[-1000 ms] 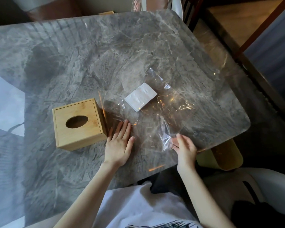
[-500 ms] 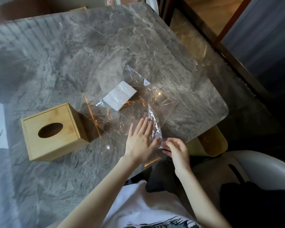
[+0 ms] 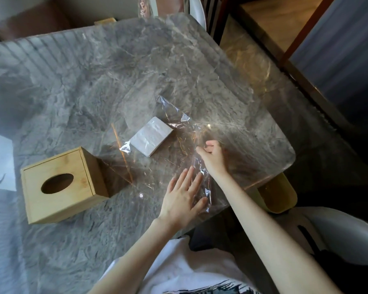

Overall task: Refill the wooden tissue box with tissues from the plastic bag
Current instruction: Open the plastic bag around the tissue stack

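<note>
A wooden tissue box [image 3: 61,185] with an oval slot on top stands on the grey marble table [image 3: 136,71], at the left. A clear plastic bag [image 3: 157,164] lies flat in the middle, with a white stack of tissues [image 3: 150,139] inside it. My left hand [image 3: 184,197] lies flat, fingers spread, pressing the near part of the bag. Further in, my right hand [image 3: 212,155] has its fingers curled and pinches the bag's crinkled plastic, to the right of the tissues.
The table's near right corner is close to my right arm. Below it sit a yellow curved seat part [image 3: 278,196] and a white chair [image 3: 338,236]. Dark wooden furniture [image 3: 302,66] stands to the right.
My right hand has moved from the bag's near edge forward along the plastic, toward the tissues. My left hand stays flat on the bag. The camera view has shifted.
</note>
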